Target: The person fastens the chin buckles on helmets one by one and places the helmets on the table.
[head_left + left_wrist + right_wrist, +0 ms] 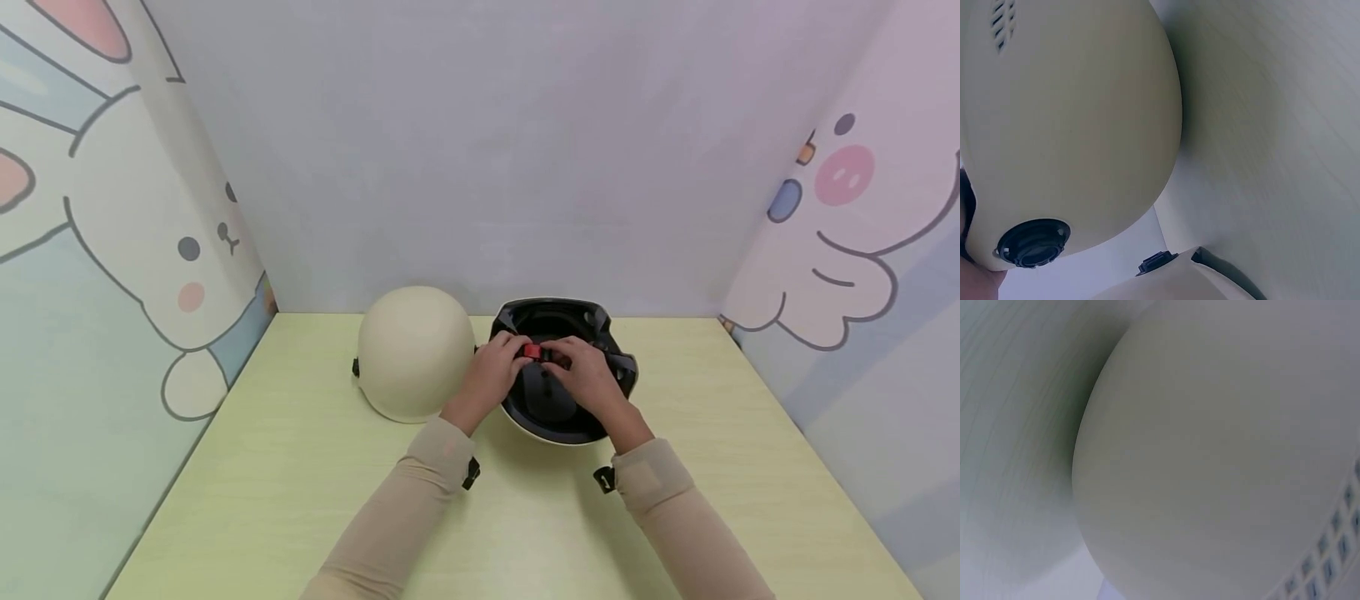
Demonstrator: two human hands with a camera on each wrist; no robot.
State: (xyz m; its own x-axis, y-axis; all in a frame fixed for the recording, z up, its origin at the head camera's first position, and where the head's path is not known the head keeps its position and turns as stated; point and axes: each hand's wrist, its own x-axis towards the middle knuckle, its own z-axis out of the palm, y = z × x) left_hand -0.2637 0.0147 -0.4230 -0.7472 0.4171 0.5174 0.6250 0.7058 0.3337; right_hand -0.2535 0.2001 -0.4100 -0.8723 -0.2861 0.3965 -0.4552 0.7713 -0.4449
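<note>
A cream helmet (551,402) lies upside down on the table, its black lining facing up. Over its opening, my left hand (489,368) pinches the red part of a chin strap buckle (532,351). My right hand (588,375) pinches the black end of that buckle from the other side. From the left wrist, the helmet's rounded shell (1104,112) fills much of the view, with a black round fitting (1034,244) near its rim. Only the smooth shell (1210,444) and some vent holes (1329,565) show in the right wrist view, where the right hand is hidden.
A second cream helmet (414,350) sits dome up just left of the first, close to my left hand. Both stand on a pale yellow-green table (300,467) in front of a plain back wall (480,150). Cartoon-printed panels (135,275) flank the table.
</note>
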